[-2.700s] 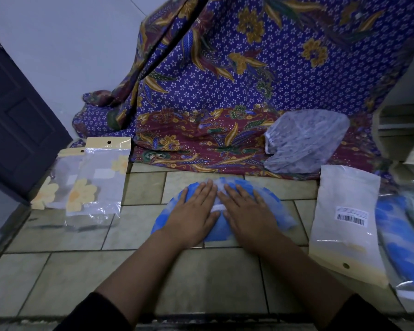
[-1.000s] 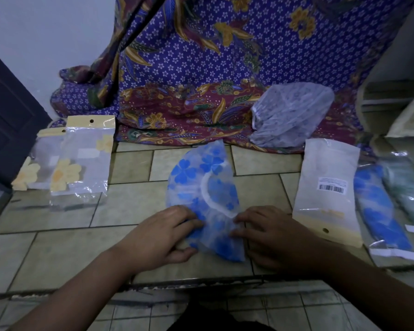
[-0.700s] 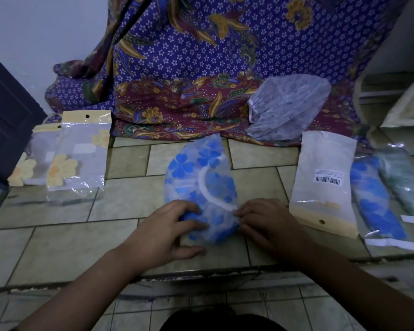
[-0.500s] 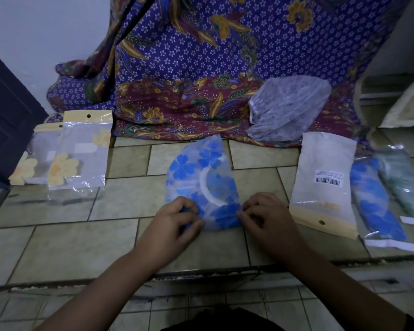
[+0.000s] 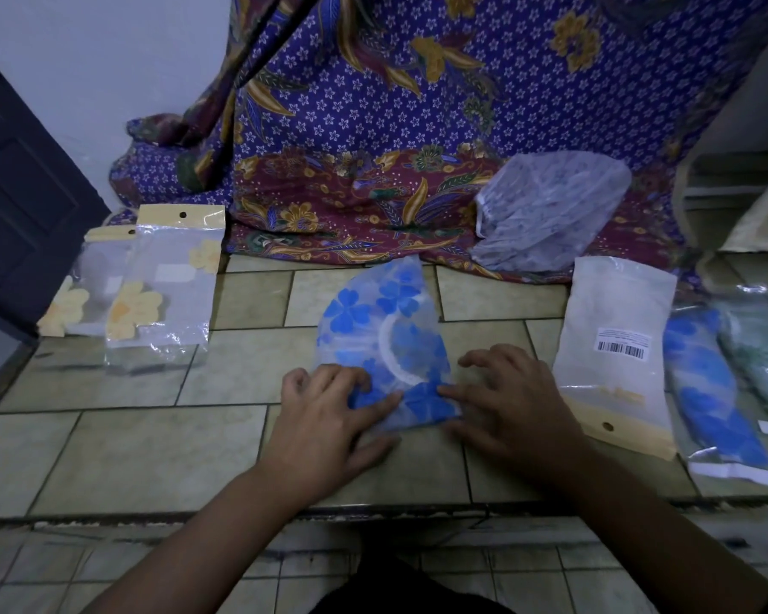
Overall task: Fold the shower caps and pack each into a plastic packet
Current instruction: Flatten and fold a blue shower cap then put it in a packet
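At the left edge of the frame two clear packets with yellow flowers (image 5: 165, 281) lie overlapping on the tiled ledge (image 5: 107, 449), their card headers pointing away. In the centre the blue-flowered shower cap (image 5: 382, 330) lies folded on the tiles, its white elastic band showing as a curve through the plastic.

The left hand (image 5: 329, 418) lies flat and fairly wide on the cap's near left corner. Its fingers are nearly straight and press the plastic down, and the thumb stretches along the tile just below the cap's edge. Whether the thumb catches that edge is hard to tell. The right hand (image 5: 506, 401) is spread wide with arched fingers. Its forefinger touches the cap's near right corner and the other fingers rest on the tile beside it. Neither hand grips anything.

Right of the hands lies a plastic packet (image 5: 617, 347) with a barcode label. Above it a grey shower cap (image 5: 550, 210) rests on the patterned cloth (image 5: 373, 126). At the far right lie two filled packets (image 5: 710, 392).
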